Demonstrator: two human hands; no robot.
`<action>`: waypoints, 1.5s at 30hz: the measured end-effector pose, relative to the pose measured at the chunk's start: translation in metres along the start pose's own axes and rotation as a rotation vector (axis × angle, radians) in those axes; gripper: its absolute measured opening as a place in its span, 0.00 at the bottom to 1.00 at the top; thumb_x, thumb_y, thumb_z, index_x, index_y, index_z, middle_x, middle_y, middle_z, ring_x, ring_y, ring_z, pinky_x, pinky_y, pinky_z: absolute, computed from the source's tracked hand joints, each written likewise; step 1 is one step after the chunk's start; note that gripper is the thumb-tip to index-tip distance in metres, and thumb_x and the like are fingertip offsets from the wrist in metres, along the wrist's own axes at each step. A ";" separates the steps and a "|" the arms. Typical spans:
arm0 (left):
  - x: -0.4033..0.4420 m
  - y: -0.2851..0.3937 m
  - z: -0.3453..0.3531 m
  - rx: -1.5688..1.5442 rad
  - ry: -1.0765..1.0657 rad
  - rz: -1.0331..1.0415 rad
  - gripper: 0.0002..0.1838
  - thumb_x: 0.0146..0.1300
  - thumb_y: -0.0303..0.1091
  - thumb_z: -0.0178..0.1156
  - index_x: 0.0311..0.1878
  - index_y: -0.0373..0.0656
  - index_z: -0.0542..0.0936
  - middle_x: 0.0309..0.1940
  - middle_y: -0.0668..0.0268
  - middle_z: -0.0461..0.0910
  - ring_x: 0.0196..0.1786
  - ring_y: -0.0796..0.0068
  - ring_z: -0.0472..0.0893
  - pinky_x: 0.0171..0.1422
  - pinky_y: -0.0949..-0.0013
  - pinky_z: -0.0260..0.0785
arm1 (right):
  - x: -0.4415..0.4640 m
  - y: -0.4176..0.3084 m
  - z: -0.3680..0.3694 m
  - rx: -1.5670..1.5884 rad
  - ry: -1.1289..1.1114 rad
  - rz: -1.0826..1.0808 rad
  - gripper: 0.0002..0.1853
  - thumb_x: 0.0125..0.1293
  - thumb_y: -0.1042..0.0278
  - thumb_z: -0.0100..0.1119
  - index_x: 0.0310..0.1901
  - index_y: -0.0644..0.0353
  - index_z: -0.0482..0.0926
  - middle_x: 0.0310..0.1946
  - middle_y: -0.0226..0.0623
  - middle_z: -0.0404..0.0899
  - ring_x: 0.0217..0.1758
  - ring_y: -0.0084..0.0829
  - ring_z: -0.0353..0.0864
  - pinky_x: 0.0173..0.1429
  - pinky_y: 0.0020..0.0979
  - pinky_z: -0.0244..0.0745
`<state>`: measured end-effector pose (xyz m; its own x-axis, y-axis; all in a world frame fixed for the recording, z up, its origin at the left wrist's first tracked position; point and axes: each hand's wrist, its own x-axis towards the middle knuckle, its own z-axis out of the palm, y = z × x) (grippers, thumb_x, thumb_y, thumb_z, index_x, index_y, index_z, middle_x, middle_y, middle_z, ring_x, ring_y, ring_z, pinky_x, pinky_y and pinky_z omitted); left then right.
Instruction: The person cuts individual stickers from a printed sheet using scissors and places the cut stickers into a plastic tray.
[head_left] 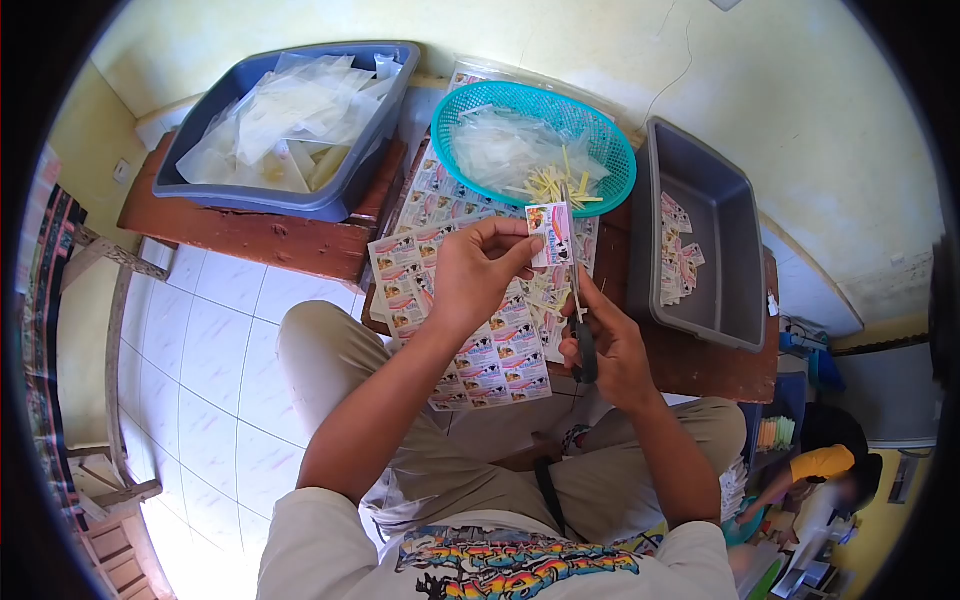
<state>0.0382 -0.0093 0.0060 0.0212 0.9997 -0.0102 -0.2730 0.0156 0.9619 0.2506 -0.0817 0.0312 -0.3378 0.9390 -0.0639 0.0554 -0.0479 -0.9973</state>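
Note:
A small printed label (545,232) is pinched between the thumb and fingers of my left hand (482,268). My right hand (612,345) grips a pair of scissors (583,352) by its black handles. The blades point away from me and lie along the label's right edge. Beneath my hands, printed label sheets (490,362) with rows of the same picture lie over my lap and the bench edge. Just beyond the label, a turquoise plastic basket (622,160) holds clear plastic pieces (500,145) and thin yellow strips (560,180).
To the left, a blue-grey tub (260,205) holds translucent plastic sheets (290,110). On the right, a grey tub (735,260) contains a pile of cut labels (678,260). Both rest on a reddish-brown wooden bench (290,243). Another person in a yellow top (823,462) is at the lower right.

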 end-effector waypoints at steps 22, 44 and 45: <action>-0.003 0.005 0.000 0.025 -0.053 -0.046 0.11 0.73 0.30 0.73 0.49 0.30 0.87 0.37 0.60 0.92 0.35 0.79 0.89 0.39 0.73 0.84 | 0.003 0.003 -0.004 0.001 0.023 0.002 0.51 0.66 0.80 0.76 0.87 0.48 0.60 0.58 0.32 0.73 0.48 0.20 0.81 0.45 0.24 0.89; -0.001 0.000 -0.001 -0.008 -0.072 -0.052 0.11 0.73 0.30 0.73 0.49 0.31 0.88 0.36 0.61 0.92 0.35 0.80 0.89 0.39 0.73 0.83 | 0.001 0.007 -0.001 0.030 0.031 0.019 0.52 0.68 0.78 0.77 0.88 0.48 0.57 0.58 0.32 0.74 0.45 0.17 0.80 0.42 0.22 0.84; -0.001 0.002 0.000 -0.001 -0.062 -0.056 0.11 0.73 0.30 0.73 0.49 0.31 0.88 0.36 0.61 0.92 0.35 0.81 0.89 0.39 0.73 0.83 | 0.001 0.006 -0.001 0.040 0.033 0.028 0.52 0.68 0.78 0.77 0.88 0.49 0.57 0.57 0.32 0.74 0.45 0.17 0.79 0.42 0.22 0.84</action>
<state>0.0375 -0.0107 0.0075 0.0958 0.9943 -0.0465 -0.2704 0.0710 0.9601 0.2514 -0.0803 0.0252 -0.3054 0.9478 -0.0915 0.0270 -0.0874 -0.9958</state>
